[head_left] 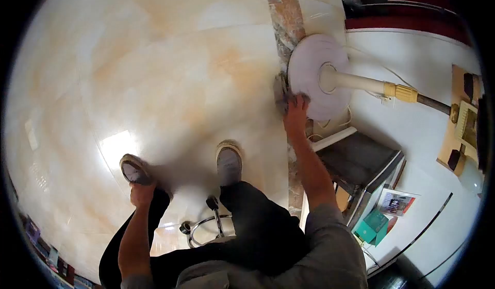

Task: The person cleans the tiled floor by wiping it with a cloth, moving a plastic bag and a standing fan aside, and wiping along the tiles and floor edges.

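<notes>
Head view: the right hand's grip is closed on a dark item, too blurred to identify, at the edge of the round base. The left hand is at the left shoe; whether its grip is closed cannot be told. Risks, as judged: a wide sweep by the right hand could jar the base and its pole; leaning further could roll the castered seat.
</notes>
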Motion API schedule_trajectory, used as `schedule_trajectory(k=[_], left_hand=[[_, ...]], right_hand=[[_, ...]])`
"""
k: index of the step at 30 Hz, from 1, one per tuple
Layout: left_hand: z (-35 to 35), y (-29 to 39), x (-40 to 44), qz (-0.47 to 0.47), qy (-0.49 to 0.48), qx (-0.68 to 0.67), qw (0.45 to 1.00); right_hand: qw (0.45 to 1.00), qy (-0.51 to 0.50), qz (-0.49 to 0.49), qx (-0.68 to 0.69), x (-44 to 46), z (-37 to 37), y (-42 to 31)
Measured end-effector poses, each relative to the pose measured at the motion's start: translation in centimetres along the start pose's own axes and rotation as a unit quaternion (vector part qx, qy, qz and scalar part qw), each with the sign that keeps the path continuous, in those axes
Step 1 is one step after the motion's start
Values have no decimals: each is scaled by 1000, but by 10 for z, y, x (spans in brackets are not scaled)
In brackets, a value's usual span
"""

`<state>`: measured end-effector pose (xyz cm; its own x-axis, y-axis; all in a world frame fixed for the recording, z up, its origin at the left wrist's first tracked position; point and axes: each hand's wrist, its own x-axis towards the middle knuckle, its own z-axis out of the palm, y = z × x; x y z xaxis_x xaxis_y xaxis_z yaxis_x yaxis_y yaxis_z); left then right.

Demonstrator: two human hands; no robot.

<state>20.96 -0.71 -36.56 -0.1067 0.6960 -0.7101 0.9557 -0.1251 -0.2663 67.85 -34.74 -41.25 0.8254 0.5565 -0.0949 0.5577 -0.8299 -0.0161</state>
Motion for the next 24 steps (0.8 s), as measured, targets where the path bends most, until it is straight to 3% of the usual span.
schedule_trajectory(k=[4,8,10,12,14,17,19,21,24], left_hand=[[5,-2,5,-14,4,6,1000],[11,-8,10,-3,3,-7,1000],[6,-1,6,-6,10,4,1000],[9,-5,8,-12,13,17,1000],[18,-17,19,9,-4,24,1000],[13,-13,14,34,-8,15,999],[10,-2,11,18,-2,21,1000],[3,2,3,2,3,32,999],[-2,10,-3,30,5,27,999]], right_hand=[[997,7,67,45,-37,-8,29],[950,185,105,227,45,-37,41],[969,220,59,90,116,-52,58],[980,123,153,26,181,-47,82],[996,58,72,4,241,13,144],[996,16,34,-85,214,1,77],[987,83,-6,-141,149,-5,35],[998,32,0,-53,88,-11,14],[999,17,-11,-47,31,-16,12]])
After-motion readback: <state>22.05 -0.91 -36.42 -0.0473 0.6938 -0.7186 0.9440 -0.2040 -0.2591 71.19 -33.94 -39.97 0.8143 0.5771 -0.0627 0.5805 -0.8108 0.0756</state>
